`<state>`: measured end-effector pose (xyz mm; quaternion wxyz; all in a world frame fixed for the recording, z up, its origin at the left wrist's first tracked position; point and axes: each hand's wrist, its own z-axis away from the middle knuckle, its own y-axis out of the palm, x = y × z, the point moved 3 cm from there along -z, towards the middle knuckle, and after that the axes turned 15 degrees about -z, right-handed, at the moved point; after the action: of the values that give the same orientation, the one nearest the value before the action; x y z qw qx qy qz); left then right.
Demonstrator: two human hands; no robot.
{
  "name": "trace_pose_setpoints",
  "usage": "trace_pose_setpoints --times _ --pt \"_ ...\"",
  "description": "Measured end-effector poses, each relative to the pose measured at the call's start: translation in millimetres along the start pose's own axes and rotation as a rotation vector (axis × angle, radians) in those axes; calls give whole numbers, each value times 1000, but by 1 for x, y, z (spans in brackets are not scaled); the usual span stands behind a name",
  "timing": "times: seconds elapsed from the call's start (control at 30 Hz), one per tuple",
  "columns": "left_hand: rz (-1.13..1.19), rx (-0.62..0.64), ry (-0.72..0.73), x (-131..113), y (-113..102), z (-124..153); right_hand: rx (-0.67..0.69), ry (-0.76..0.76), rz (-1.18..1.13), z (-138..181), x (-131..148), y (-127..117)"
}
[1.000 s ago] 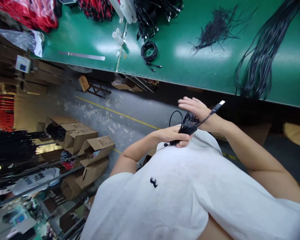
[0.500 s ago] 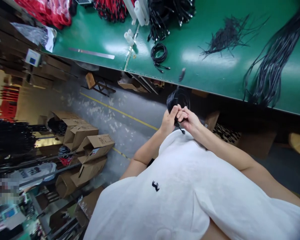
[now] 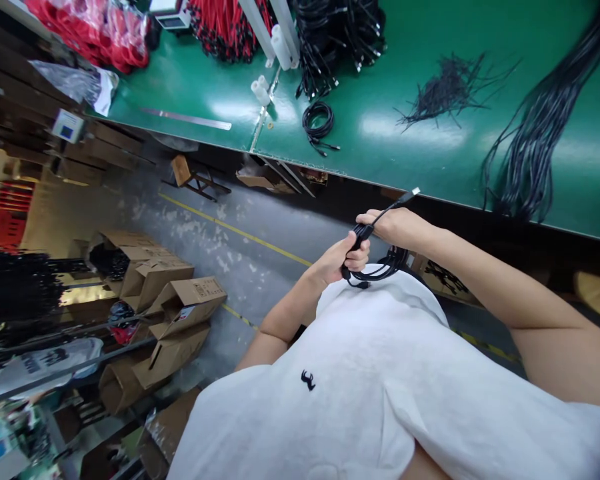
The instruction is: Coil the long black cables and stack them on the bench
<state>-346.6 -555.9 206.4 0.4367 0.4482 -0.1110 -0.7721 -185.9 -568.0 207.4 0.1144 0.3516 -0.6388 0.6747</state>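
Note:
My left hand [image 3: 349, 260] is closed around a coiled black cable [image 3: 393, 261], close against the front of the white shirt. One cable end with a light metal plug [image 3: 415, 192] sticks up to the right, in front of my right hand. Another dark connector [image 3: 364, 285] hangs below the left fingers. My right hand [image 3: 393, 225] is at the upper side of the bundle, its fingers curled beside the gathered strands. Whatever its fingertips pinch is hidden.
On the green bench [image 3: 380, 153] lie another coiled cable [image 3: 318, 120], a heap of thin black strips [image 3: 445, 90], long black cables [image 3: 535, 147] and a steel ruler [image 3: 190, 119]. White rollers [image 3: 261, 90] stand near the bench seam. Cardboard boxes [image 3: 190, 300] and a stool [image 3: 183, 171] occupy the floor.
My right hand has moved up and away from the left, now over the upper side of the coil. The coil has turned and hangs lower right, with its plug end pointing up right.

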Motion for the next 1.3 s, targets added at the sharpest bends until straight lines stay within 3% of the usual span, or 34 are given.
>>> trace_pose_setpoints --times 0.13,0.23,0.33,0.47,0.53,0.6,0.73,0.83,0.93,1.0,1.07,1.13,1.2,1.3 --pt "-66 69 5 -5 -5 5 -5 -66 -19 0 7 -5" --pt "-200 141 26 -12 -8 10 -55 -71 -297 1 10 -5" --pt "-273 136 63 -12 -9 12 -114 -55 -549 8 14 -6" --pt "-296 113 57 0 -9 4 -66 -7 -725 29 16 -6" --pt "-290 143 56 6 -9 -3 -43 29 -822 37 13 -4" --pt "-286 164 63 8 -8 -11 -109 67 -884 37 6 -2" --pt "-301 178 42 3 -9 -22 -209 75 -1018 17 -13 5" --pt "-439 159 52 -4 -10 -24 -153 25 -1059 -1 -26 8" --pt "-759 25 38 -11 -11 -29 -1 -18 -1051 -8 -42 2" --pt "-998 -140 2 -17 -12 -38 133 -48 -1078 -6 -66 -8" --pt "-1123 -323 -48 -22 -14 -50 189 23 -1059 -1 -111 -21" --pt "-1107 -465 -97 -23 -19 -63 68 280 -901 5 -180 -39" --pt "-1083 -534 -141 -23 -23 -76 -161 597 -635 13 -259 -64" --pt "-1106 -621 -202 -24 -28 -87 -410 804 -288 15 -358 -101"
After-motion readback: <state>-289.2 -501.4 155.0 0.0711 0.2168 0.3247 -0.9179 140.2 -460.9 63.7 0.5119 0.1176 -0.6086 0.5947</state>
